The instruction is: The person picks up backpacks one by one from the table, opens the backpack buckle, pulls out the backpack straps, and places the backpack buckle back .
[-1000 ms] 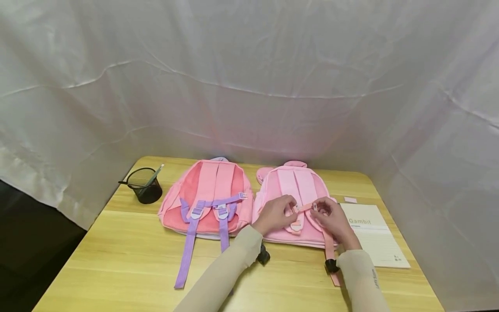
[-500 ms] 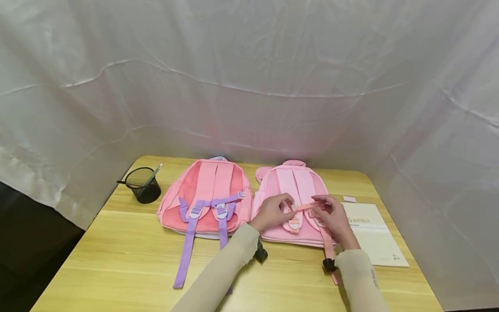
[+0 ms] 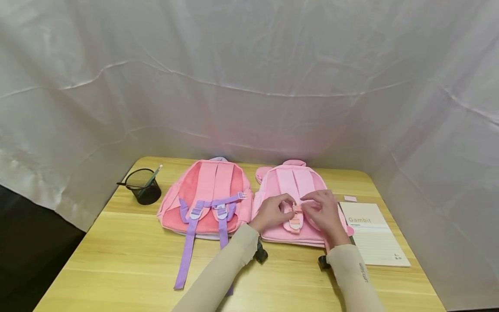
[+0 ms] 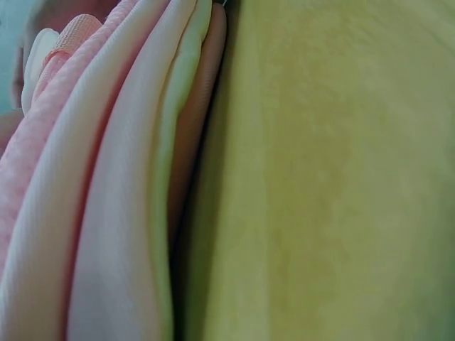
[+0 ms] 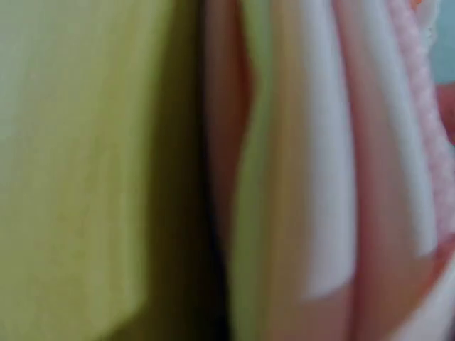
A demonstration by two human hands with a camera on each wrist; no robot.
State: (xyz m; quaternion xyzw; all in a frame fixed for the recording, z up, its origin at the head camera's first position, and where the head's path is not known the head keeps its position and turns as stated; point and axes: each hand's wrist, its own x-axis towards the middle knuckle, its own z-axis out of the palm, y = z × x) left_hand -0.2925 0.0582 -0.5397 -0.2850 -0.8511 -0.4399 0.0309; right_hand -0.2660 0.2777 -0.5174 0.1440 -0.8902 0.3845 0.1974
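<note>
A light pink backpack point(image 3: 273, 236) lies with its shoulder straps facing up. Over its lower middle, my left hand point(image 3: 269, 212) pinches one side of a coral chest strap point(image 3: 298, 209) between thumb and index finger. My right hand point(image 3: 323, 212) pinches the same strap from the other side, its fingertips close to the left ones. Any small buckle at the join is too small to make out. Just below, a white adjuster point(image 3: 295, 223) sits on the left shoulder strap. The left wrist view catches the backpack's layered side point(image 4: 121, 177); the right wrist view is blurred, with pink fabric point(image 5: 320, 156).
A coral-pink backpack point(image 3: 171, 212) with purple straps point(image 3: 189, 255) lies to the left, its straps trailing onto the wooden table point(image 3: 117, 260). Farther left stands a black mesh pen holder point(image 3: 148, 195) with a pencil point(image 3: 155, 174). A notebook point(image 3: 380, 238) and pink eraser-like block point(image 3: 350, 199) lie at right.
My right hand has moved left toward the left hand, so the stretch of coral strap showing between them is shorter. My left hand has barely moved.
</note>
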